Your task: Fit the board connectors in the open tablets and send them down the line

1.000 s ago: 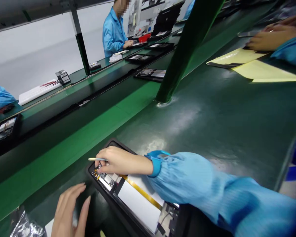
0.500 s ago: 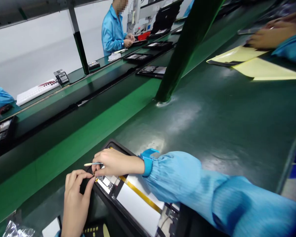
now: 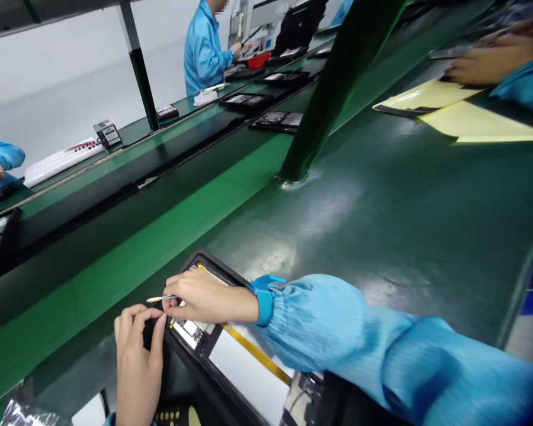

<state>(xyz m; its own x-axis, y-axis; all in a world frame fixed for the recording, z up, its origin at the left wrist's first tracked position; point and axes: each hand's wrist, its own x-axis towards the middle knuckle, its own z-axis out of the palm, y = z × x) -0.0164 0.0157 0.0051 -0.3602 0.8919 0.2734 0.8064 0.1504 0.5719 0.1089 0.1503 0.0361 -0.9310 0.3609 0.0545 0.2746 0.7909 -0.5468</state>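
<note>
"Blue cloth (image 3: 333,319) covered our right arm to the wrist, but how did we have our two hands?"

"We had them close together over the end of one tablet (image 3: 237,358), which lay slanted on the green bench (image 3: 404,219), its insides showing. Our right hand (image 3: 202,296) was curled, fingers clamped on one stick (image 3: 154,300), its pale tip pointing left."

"And our left hand (image 3: 137,355)?"

"We held its thumb and forefinger with their tips together at the tablet's left corner, right by our other fingertips. Whether something tiny sat between them, we couldn't tell."

"What else did we count close by?"

"One gold strip (image 3: 257,354) along the tablet's middle, with one white panel (image 3: 242,381) beside it. Near our left wrist we had one white card (image 3: 90,410) and one shiny bag (image 3: 29,415), both cut off by the picture's edge."

"And further off?"

"Two yellow sheets (image 3: 430,99), well to our right, near a co-worker's hand (image 3: 493,62), which was blurred. Across from us we saw at least four other tablets (image 3: 246,100), one red tray (image 3: 259,60) and one thick green post (image 3: 333,100) rising from our bench."
</note>
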